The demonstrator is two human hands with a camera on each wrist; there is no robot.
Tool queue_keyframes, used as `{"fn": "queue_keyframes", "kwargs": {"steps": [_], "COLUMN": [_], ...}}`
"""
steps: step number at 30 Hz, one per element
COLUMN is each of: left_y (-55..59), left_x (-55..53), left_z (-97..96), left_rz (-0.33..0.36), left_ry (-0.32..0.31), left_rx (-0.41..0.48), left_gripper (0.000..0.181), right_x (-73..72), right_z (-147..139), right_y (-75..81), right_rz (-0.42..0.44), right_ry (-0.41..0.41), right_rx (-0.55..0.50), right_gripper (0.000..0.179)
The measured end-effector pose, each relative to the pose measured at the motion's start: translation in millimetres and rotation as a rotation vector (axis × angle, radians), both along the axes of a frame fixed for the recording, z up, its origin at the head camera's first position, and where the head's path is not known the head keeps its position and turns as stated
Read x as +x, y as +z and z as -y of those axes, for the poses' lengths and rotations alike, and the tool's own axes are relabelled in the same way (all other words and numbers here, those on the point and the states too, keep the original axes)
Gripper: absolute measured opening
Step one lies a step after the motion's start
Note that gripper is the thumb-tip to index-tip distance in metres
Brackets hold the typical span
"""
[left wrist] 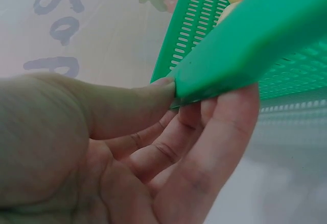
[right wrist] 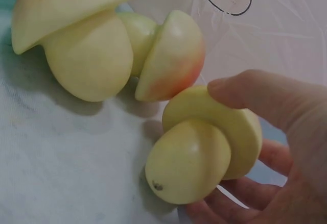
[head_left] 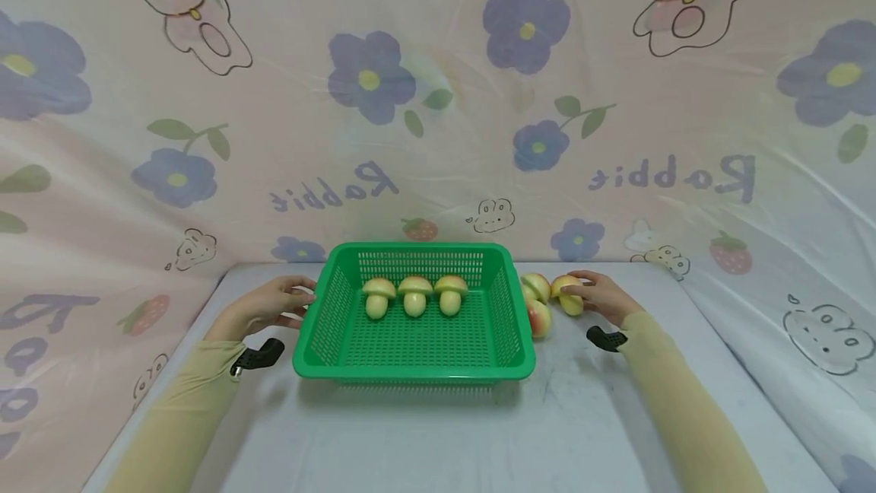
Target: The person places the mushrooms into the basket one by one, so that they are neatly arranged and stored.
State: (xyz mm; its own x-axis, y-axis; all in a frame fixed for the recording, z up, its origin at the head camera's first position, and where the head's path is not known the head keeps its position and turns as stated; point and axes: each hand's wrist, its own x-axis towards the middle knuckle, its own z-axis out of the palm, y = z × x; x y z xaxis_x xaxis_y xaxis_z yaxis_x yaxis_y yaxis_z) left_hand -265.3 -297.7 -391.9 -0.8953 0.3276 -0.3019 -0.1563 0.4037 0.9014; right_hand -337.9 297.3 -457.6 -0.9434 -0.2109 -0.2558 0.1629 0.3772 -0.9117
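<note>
A green plastic basket [head_left: 414, 373] stands on the table with three toy mushrooms, one of them this mushroom [head_left: 414, 295], in a row inside toward its back. My left hand [head_left: 279, 304] holds the basket's left rim; the left wrist view shows the thumb against the rim edge [left wrist: 230, 55] and fingers under it. To the right of the basket, my right hand [head_left: 599, 295] grips a pale yellow toy mushroom [right wrist: 191, 157], thumb on its cap and fingers curled around the far side. Its round stem faces the right wrist camera.
Two more toy mushrooms with reddish caps, one nearer [head_left: 538, 319] and one farther [head_left: 536, 287], lie between the basket and my right hand. Behind the white table [head_left: 438, 447] hangs a curtain [head_left: 445, 158] printed with flowers and rabbits.
</note>
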Motion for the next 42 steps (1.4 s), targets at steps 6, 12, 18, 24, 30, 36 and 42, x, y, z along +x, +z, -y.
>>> {"fn": "queue_keyframes", "kwargs": {"steps": [6, 12, 18, 24, 30, 36, 42], "left_y": [-1.2, -1.9, -2.6, -2.6, -2.9, -3.2, -3.2], "left_x": [-1.1, -1.3, -2.0, -1.8, -3.3, -4.8, -4.5], "left_z": [0.6, 1.3, 1.2, 1.6, 1.9, 1.6, 2.7], "left_rz": [0.003, -0.004, 0.002, 0.001, 0.002, 0.003, 0.008], "left_ry": [0.005, 0.006, 0.016, 0.009, 0.003, 0.001, 0.006], "left_rx": [0.0, -0.005, -0.003, 0.006, 0.013, 0.021, 0.019], "left_gripper": [0.045, 0.046, 0.046, 0.045, 0.044, 0.044, 0.044], "right_x": [1.6, 3.9, 11.4, 16.4, 21.5, 22.3, 22.9], "right_z": [-4, -8, -10, -13, -14, -13, -8], "right_y": [1.3, 2.0, 10.3, 20.9, 28.9, 36.6, 45.2], "right_rz": [-0.002, 0.009, -0.014, -0.055, -0.08, -0.107, -0.134], "right_ry": [-0.003, -0.019, -0.015, -0.006, 0.014, 0.025, 0.05], "right_rx": [0.03, 0.042, 0.041, 0.028, 0.023, 0.043, 0.048], "right_gripper": [0.073, 0.075, 0.077, 0.078, 0.076, 0.077, 0.075]}}
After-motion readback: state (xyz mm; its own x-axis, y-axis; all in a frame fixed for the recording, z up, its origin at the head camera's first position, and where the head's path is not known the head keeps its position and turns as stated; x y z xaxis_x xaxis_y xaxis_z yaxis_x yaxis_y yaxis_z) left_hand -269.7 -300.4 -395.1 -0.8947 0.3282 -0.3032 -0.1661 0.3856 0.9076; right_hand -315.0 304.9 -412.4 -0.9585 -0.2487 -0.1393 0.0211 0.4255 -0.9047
